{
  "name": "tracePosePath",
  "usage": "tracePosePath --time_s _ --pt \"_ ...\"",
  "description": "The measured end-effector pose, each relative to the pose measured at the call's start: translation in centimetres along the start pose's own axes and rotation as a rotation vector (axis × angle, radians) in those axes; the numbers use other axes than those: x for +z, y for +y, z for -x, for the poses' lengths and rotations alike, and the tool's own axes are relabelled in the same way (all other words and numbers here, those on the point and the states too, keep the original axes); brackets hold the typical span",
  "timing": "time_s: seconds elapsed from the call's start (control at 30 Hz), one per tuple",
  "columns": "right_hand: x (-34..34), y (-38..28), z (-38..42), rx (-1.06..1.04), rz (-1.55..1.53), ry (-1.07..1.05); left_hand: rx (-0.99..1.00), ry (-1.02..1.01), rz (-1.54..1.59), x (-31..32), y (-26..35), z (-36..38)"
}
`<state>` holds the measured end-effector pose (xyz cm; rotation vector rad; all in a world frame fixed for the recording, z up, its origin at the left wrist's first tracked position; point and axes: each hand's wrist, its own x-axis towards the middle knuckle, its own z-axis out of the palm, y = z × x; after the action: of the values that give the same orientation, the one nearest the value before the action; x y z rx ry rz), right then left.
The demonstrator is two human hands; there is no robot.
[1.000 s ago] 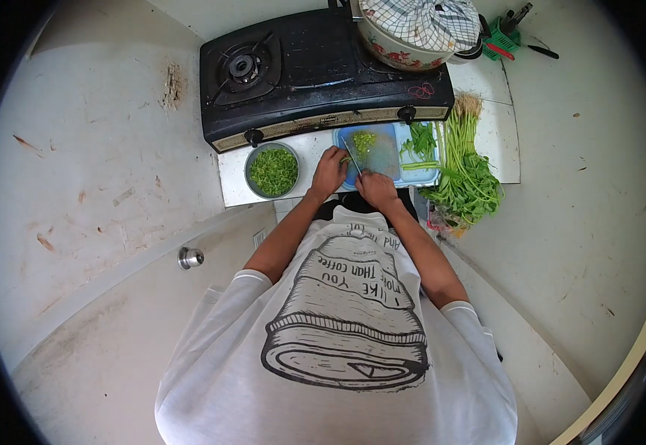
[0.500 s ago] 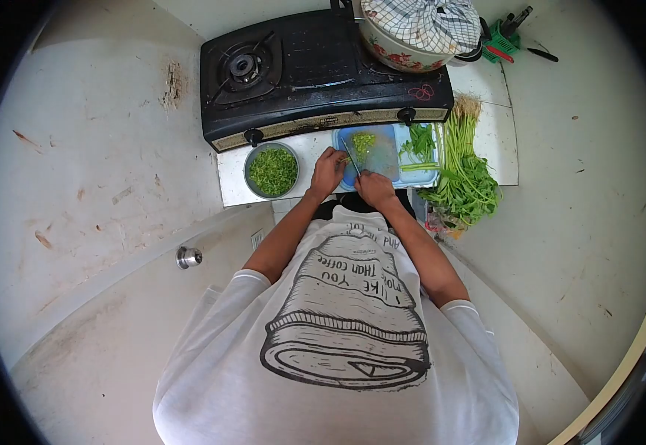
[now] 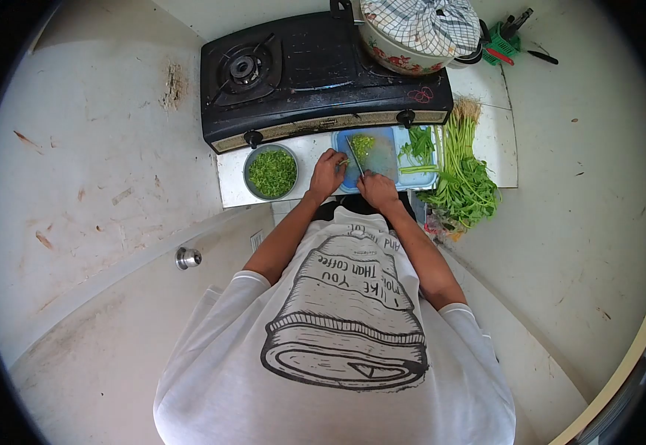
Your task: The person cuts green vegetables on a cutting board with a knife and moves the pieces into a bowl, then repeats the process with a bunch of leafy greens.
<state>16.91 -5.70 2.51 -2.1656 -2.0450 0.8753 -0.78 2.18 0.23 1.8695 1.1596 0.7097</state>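
My right hand [image 3: 379, 190] is closed round the handle of a knife [image 3: 355, 156], whose blade slants up and left over the blue cutting board [image 3: 388, 154]. At the board's left edge my left hand [image 3: 328, 173] pinches a small bit of green stems [image 3: 344, 161] beside the blade. Chopped greens [image 3: 363, 144] lie in a small heap near the board's top. Leaves and cut stalks [image 3: 418, 146] rest on the light blue tray [image 3: 432, 180] to the right. A round bowl [image 3: 247, 181] left of my hands holds finely chopped greens [image 3: 272, 172].
Behind the board stands a black two-burner stove [image 3: 308, 67], with a cloth-covered pot [image 3: 404, 58] on its right. A large bunch of leafy stalks [image 3: 465, 174] lies on the right. Farther back are a green basket [image 3: 502, 43] and a dark-handled knife [image 3: 543, 57].
The knife and my right hand have shifted very slightly on the board. My left hand keeps nearly the same place. The view has moved a little.
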Motion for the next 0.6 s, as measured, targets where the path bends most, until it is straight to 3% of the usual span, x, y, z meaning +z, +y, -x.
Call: tracePosePath --time_s 0.6 --pt "0.56 -0.39 -0.24 -0.064 -0.016 0.007 0.065 -0.031 -0.112 -0.54 0.14 -0.18"
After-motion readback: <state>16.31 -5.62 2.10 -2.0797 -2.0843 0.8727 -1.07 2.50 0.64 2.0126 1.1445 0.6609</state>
